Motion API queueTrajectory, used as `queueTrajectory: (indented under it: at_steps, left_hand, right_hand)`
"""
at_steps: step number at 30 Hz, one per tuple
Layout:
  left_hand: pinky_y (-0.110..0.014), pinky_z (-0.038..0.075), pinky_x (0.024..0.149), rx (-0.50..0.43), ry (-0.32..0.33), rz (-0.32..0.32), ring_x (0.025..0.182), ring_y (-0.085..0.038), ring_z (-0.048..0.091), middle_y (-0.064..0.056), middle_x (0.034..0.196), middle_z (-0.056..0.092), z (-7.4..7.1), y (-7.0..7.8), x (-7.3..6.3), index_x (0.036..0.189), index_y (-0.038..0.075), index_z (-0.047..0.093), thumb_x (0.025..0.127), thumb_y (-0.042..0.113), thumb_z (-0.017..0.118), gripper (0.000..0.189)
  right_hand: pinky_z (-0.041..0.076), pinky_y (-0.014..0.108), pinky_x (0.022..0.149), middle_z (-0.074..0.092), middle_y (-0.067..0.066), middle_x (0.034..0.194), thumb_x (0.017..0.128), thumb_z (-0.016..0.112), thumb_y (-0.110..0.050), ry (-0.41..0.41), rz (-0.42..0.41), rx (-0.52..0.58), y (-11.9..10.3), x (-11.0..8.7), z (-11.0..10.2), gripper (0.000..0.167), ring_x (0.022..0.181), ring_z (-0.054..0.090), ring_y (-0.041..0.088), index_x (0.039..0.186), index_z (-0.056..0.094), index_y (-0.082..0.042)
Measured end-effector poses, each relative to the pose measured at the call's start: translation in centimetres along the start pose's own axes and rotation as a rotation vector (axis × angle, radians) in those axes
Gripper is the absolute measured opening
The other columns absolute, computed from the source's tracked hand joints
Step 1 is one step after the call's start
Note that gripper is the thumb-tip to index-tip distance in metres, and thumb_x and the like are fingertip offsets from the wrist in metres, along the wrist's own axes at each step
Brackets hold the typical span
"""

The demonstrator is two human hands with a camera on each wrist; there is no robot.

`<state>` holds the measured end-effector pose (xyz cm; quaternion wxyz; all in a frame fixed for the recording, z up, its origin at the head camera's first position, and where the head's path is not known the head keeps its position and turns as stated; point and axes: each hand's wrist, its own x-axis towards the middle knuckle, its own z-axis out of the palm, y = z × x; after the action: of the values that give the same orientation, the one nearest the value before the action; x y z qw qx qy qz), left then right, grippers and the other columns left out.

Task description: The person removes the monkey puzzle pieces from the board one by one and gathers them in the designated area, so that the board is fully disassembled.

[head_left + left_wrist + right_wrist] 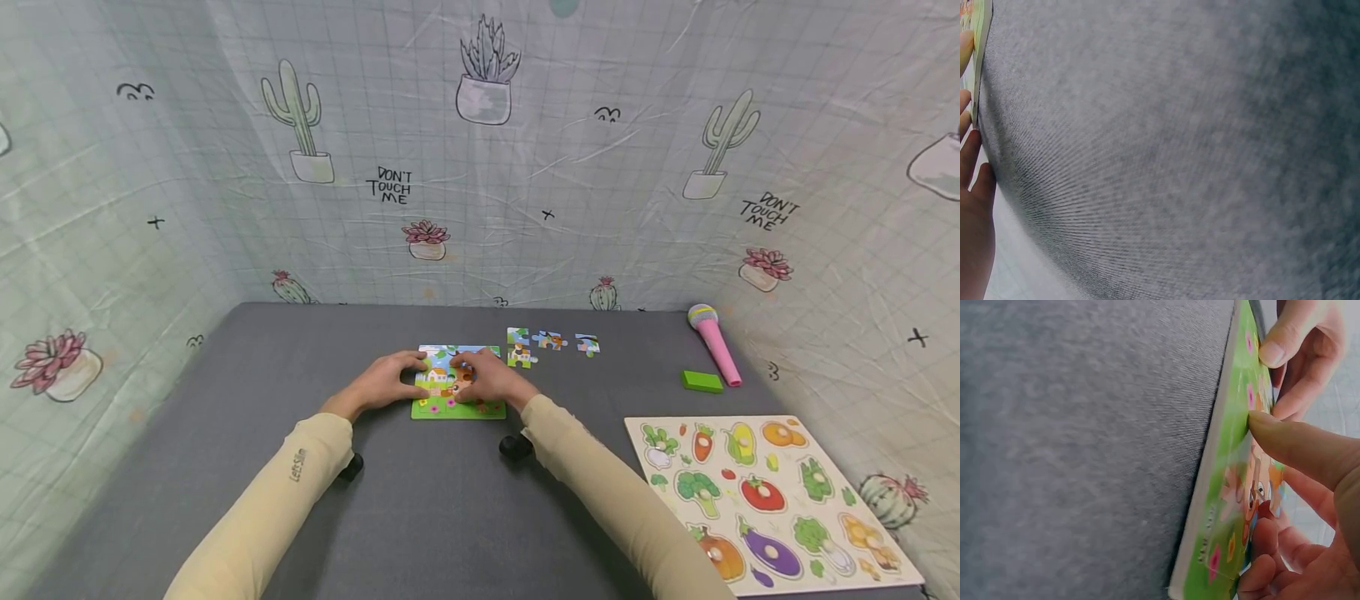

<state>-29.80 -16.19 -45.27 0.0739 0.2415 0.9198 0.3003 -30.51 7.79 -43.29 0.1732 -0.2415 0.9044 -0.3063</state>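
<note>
A picture puzzle (426,412) with a green lower border lies on the grey table, showing a house, flowers and an animal. Along its left side rests my left hand (386,379), thumb and fingers spread and touching that edge. My right hand (491,377) is over the middle of the picture, its thumb and curved fingers around a puzzle piece (1276,481) with orange on it. Whether this piece is lifted is hard to tell, as the fingers cover much of it. The left wrist view catches only the left fingers (969,159) at the puzzle's edge.
Several loose puzzle pieces (519,357) lie just right of the puzzle. Farther right are a green block (702,382) and a pink toy microphone (718,348). A vegetable peg board (726,454) occupies the front right. Patterned cloth (480,183) hangs behind the table.
</note>
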Motion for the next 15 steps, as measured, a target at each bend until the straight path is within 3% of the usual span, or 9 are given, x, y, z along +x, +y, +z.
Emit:
queueTrajectory:
  at_steps: [10,15]
  left_hand:
    - [-0.055,0.03,0.113,0.004,-0.005,-0.001,0.14,-0.038,0.034,-0.016,0.149,0.044,-0.1,-0.06,0.1,0.129,0.001,0.062,0.088,0.032,0.074,0.052]
    - [-0.055,0.029,0.113,0.004,-0.007,-0.013,0.14,-0.037,0.034,-0.015,0.15,0.043,-0.06,-0.02,0.0,0.129,0.002,0.062,0.088,0.031,0.074,0.052]
  right_hand:
    - [0.047,0.041,0.088,0.052,0.012,0.121,0.09,0.072,-0.013,0.118,-0.058,-0.056,0.08,-0.07,0.73,0.034,0.104,0.05,0.025,0.123,0.066,-0.009]
    - [0.051,0.036,0.077,0.049,0.013,0.114,0.091,0.067,-0.004,0.132,-0.067,0.046,0.04,-0.11,0.62,0.028,0.093,0.056,0.024,0.119,0.069,-0.007]
